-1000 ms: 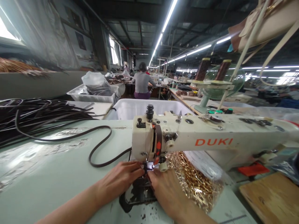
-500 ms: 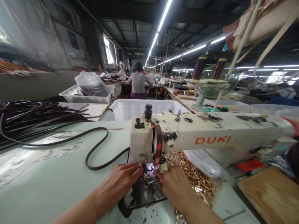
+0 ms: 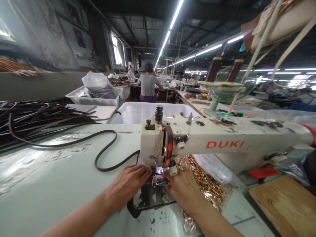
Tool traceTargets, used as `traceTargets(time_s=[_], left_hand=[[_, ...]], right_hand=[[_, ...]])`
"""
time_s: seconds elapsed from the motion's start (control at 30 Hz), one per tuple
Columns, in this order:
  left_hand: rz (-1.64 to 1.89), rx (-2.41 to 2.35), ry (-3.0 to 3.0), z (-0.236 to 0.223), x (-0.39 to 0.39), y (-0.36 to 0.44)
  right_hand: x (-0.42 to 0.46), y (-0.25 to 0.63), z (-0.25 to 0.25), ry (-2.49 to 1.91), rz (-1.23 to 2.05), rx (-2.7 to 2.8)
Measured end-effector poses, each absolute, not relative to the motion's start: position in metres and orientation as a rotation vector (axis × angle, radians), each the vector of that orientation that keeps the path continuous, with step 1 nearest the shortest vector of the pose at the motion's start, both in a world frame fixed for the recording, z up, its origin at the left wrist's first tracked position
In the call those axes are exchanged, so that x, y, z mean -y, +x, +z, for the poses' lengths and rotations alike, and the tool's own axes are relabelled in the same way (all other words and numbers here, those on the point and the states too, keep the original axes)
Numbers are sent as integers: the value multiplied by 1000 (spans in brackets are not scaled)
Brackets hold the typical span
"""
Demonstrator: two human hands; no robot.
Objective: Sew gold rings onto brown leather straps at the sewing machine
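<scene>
A cream DUKI sewing machine [image 3: 222, 140] stands on the pale green table [image 3: 56, 177]. My left hand [image 3: 125, 186] lies beside the needle area, its fingertips pressed together at the presser foot [image 3: 156, 172]. My right hand [image 3: 184, 191] comes in from the right, fingers closed at the same spot. Both pinch a small piece under the needle that I cannot make out. A long dark brown strap [image 3: 103, 154] loops across the table and runs in behind the machine head.
A clear bag of gold chain [image 3: 209, 187] lies under the machine arm by my right hand. A pile of dark straps [image 3: 37, 118] fills the left. White bins [image 3: 138, 113] stand behind, a wooden board [image 3: 286, 204] at right, a green fan [image 3: 229, 92], and a seated person [image 3: 148, 87] far back.
The view has shifted slightly. Both hands stay at the needle; the right hand has slid a little toward me and to the right. The strap loop has barely moved.
</scene>
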State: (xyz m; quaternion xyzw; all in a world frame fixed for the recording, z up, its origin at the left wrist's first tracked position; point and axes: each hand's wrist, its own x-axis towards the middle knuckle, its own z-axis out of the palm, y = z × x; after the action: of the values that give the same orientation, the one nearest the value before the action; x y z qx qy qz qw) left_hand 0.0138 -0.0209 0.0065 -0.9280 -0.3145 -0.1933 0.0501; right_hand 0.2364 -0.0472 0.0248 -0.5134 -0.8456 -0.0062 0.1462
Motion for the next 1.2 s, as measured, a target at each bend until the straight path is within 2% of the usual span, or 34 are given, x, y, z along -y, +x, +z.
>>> traceTargets(time_s=[0.3,0.53,0.93,1.2], left_hand=[[-814,1199,-2866,13,8,7],[-608,882,-3049,15,1,16],[-519,783,-3096,29,0,16],[-477,702,-3141,17,-23,14]], right_hand=[[45,230,25,-1612,-30,2429],[40,228,22,-1549,17,2475],[40,225,28,-1540,68,2418],[35,223,27,-1568,123,2373]])
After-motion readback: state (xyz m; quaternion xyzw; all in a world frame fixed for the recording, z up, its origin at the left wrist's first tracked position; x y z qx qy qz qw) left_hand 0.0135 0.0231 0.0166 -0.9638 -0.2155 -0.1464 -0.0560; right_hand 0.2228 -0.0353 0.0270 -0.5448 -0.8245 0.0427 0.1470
